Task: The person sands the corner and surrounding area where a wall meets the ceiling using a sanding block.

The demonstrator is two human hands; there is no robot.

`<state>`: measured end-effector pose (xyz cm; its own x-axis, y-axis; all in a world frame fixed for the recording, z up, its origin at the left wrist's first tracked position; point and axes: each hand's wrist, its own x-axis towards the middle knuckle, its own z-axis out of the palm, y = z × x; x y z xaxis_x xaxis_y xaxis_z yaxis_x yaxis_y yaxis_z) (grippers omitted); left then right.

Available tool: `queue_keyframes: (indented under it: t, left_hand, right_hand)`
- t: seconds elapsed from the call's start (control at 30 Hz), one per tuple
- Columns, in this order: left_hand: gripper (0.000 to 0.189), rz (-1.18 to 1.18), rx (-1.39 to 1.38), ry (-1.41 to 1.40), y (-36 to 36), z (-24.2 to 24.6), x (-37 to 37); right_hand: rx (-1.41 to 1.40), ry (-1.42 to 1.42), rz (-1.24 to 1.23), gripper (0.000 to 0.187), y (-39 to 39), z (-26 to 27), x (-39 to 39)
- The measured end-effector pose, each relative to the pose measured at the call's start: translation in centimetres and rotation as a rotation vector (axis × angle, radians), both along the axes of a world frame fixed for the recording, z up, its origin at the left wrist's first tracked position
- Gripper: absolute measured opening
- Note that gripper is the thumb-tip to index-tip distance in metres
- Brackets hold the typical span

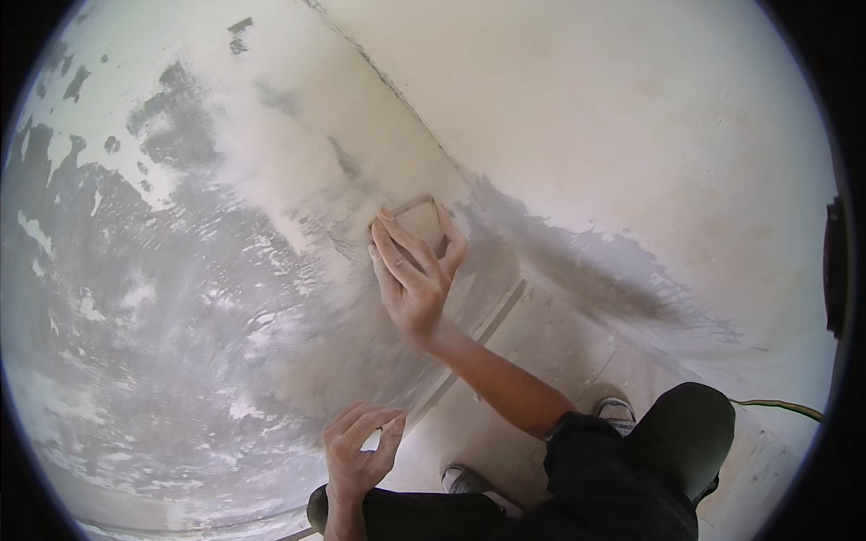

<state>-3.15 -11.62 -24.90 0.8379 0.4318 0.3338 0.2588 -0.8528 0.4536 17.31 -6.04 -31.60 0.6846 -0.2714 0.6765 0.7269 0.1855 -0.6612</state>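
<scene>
My right hand (416, 284) presses a dusty, flat sanding block (418, 220) against a wall (223, 284) patched in white filler and grey. Its fingers spread over the block's top and sides, close to the inner corner where two walls meet. The block's underside is hidden against the wall. Lower down, my left hand (362, 439) is raised above my left knee, in front of the wall. Its fingers curl and the thumb tip meets them, leaving a small gap in the loop. No object shows in that hand. Pale dust coats both hands.
A cracked seam (392, 84) runs along the wall corner. The adjoining wall (609, 135) carries a grey smear (575, 260) near its base. A narrow strip (500, 311) edges the dusty floor (541, 345). My shoes stand there, and a yellow-green cable (778, 404) lies at right.
</scene>
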Motion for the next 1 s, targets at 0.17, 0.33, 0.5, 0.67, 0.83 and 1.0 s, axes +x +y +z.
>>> queue_keyframes:
  t: [0.17, 0.33, 0.5, 0.67, 0.83, 1.0]
  left_hand:
    - [0.005, -0.081, -0.029, -0.013, -0.6, 0.1, 0.5]
    - [0.006, -0.015, -0.027, 0.056, 0.4, -0.4, 1.2]
    - [0.006, -0.071, -0.002, 0.039, 0.2, -0.7, 0.7]
    - [0.005, -0.025, -0.022, 0.055, 0.5, -0.9, 1.7]
    - [0.006, -0.042, -0.01, 0.071, 0.3, -0.8, 1.6]
    - [0.008, -0.05, -0.068, 0.087, 0.3, -1.2, 1.9]
  right_hand:
    - [-0.021, 0.053, -0.062, 0.023, 0.6, 0.3, 1.6]
    - [0.029, 0.034, 0.063, 0.023, 0.6, -1.9, -3.6]
    - [-0.023, 0.109, -0.016, 0.022, 0.5, 1.4, 1.2]
    - [-0.049, 0.084, 0.005, 0.022, 0.2, -0.2, -1.5]
    - [0.071, -0.066, 0.018, 0.026, 1.1, -0.4, 1.0]
    - [-0.008, 0.026, 0.0, 0.028, -0.3, -0.3, -2.3]
